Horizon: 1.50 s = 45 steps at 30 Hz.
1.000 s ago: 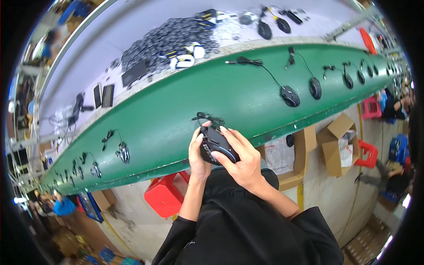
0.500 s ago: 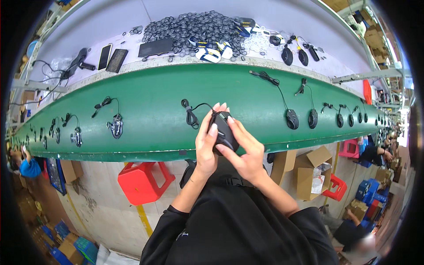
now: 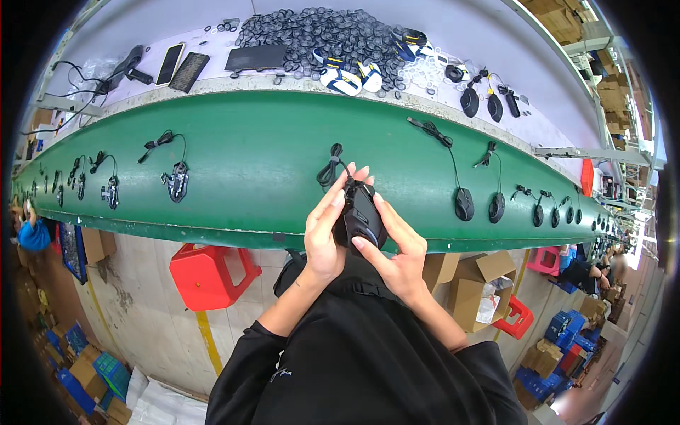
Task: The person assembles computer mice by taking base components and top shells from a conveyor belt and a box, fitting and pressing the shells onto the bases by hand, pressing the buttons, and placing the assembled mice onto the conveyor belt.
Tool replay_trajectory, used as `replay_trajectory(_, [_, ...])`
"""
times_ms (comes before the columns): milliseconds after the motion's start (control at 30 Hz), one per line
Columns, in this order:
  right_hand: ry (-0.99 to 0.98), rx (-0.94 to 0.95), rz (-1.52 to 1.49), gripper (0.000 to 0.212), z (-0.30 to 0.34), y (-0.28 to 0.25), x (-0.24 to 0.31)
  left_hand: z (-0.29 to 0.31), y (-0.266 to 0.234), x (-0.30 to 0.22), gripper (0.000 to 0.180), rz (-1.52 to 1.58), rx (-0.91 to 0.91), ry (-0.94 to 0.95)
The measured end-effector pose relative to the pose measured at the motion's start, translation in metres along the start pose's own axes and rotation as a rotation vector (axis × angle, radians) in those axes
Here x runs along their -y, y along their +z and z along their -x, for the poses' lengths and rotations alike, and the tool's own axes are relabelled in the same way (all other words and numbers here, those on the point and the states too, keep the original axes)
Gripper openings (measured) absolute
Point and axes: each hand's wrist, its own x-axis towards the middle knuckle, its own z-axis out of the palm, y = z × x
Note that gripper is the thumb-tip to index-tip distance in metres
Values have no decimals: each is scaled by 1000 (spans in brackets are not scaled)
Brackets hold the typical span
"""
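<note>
Green conveyor belt (image 3: 255, 163) carries bare wired assemblies at left; above its near edge, the left hand (image 3: 324, 234) and right hand (image 3: 397, 258) clasp a black plastic computer mouse (image 3: 360, 218). Probably light, rigid, smooth-shelled; best gripped by its sides, cable (image 3: 331, 170) trailing.

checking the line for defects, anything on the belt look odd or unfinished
Yes. On the green belt, the units to the left lie opened up with bare insides showing, unlike the closed black mice to the right. The mouse held between the left hand and right hand looks whole.
</note>
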Motion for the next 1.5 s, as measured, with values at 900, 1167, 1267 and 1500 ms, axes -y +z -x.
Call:
replay_trajectory(900, [-308, -96, 160, 84, 7, 14, -10, 20, -3, -17, 31, -355, 24, 262])
replay_trajectory(1167, [-261, -17, 100, 84, 6, 7, 1, 22, -18, -21, 27, -64, 56, 192])
replay_trajectory(1267, [290, -70, -678, 77, 10, 8, 22, 14, -35, -11, 32, 392, 147, 142])
replay_trajectory(1500, [91, 110, -169, 51, 2, -23, 35, 8, -55, -27, 48, 187, 357, -43])
